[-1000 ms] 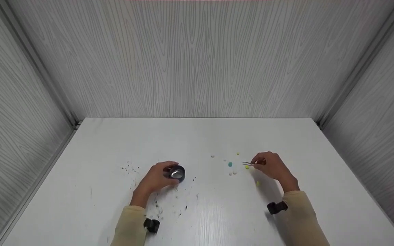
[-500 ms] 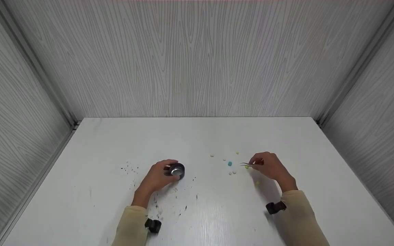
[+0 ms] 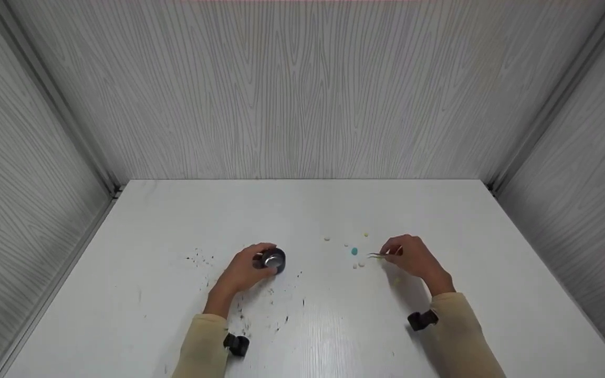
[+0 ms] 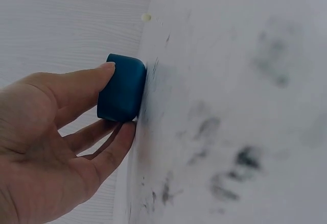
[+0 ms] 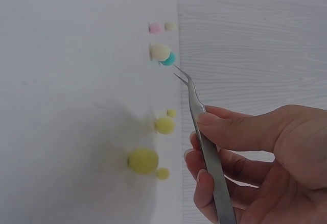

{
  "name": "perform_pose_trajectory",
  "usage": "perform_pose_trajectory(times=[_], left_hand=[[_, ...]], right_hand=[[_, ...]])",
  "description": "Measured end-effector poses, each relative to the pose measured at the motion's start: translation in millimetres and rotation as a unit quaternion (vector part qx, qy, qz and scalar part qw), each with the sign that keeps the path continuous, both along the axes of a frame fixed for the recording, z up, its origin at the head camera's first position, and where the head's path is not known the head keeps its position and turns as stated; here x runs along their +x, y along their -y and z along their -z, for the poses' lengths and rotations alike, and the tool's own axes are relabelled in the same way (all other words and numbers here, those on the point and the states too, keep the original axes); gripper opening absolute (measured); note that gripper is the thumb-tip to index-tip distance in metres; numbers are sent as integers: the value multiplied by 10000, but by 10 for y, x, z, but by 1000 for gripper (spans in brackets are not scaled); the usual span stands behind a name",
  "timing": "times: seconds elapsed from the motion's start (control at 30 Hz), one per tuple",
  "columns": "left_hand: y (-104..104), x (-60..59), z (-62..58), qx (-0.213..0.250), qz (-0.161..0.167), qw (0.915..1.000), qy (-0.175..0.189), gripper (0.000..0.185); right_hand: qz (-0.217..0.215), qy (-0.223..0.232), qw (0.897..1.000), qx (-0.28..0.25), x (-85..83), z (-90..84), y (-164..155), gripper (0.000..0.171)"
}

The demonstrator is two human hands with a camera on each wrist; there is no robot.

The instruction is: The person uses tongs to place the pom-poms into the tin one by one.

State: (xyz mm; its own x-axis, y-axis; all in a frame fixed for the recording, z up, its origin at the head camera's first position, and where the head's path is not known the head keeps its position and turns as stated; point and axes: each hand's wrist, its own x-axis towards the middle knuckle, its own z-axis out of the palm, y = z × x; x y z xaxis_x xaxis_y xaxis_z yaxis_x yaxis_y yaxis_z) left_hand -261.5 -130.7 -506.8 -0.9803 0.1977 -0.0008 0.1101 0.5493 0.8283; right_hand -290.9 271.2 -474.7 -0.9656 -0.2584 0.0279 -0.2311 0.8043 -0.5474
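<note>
My left hand (image 3: 242, 272) holds a small round cup (image 4: 121, 89), blue-teal outside, between thumb and fingers at the table. In the head view it looks dark, with a silvery inside. My right hand (image 3: 414, 257) grips metal tweezers (image 5: 210, 157) with fine bent tips standing slightly apart, nothing visible between them. The tips hover near a group of little balls: a teal ball (image 3: 354, 251), a cream ball (image 5: 160, 51), a pink ball (image 5: 156, 28) and several yellow ones, the largest yellow ball (image 5: 143, 161) nearest the right wrist camera.
The white table (image 3: 176, 210) carries dark smudges (image 3: 242, 317) around and below my left hand, and specks (image 3: 200, 257) further left. Grey wood-grain panels (image 3: 297, 94) rise behind and at both sides. A black wrist device (image 3: 422, 320) sits on my right sleeve.
My right hand and the tweezers have shifted slightly left and down, and the yellow ball under the tweezers is no longer clearly visible. My left hand and cup have risen slightly in view.
</note>
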Motion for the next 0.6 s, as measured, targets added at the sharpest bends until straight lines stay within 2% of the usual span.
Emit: perform_pose_trajectory(times=[0.2, 0.47, 0.6], left_hand=[[-5, 3, -9, 74, 72, 9999, -86, 53], [-9, -8, 13, 67, 90, 9997, -198, 52], [-9, -6, 11, 84, 42, 9998, -200, 53]], right_hand=[[19, 69, 10000, -12, 5, 14, -2, 15], [-278, 28, 9995, -122, 1, 47, 19, 16], [-215, 87, 9996, -146, 1, 39, 32, 16]])
